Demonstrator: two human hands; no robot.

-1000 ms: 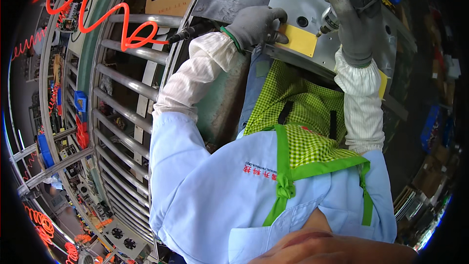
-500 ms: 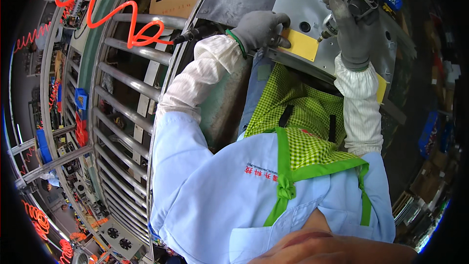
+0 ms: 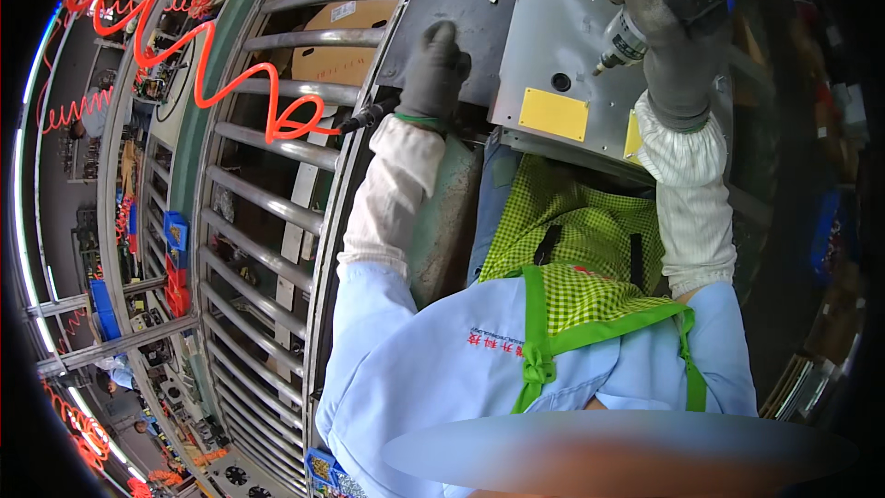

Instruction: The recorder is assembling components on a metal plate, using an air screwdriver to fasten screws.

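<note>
Head view, landmark: grey metal panel (image 3: 590, 55) on the dark tabletop (image 3: 461, 9), yellow label (image 3: 553, 113) at its near edge
Right hand (image 3: 678, 55): gloved, wrapped tight round a power screwdriver (image 3: 645, 14), tip angled down just over the panel, near a round hole (image 3: 560, 81), likely to line up on it
Left hand (image 3: 435, 69): gloved, fingers loosely spread, holding nothing, resting on the tabletop left of the panel, probably bracing
Roller conveyor (image 3: 277, 175): farther left of the panel

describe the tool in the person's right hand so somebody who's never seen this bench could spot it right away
Start at the grey sheet-metal panel lying on the bench ahead of the person, with a yellow label near its front edge. Above its right side, the gloved right hand grips a powered screwdriver, tip angled down towards the panel. It is the only silver, barrel-shaped tool there; the left hand rests flat on the dark surface, empty.
</note>
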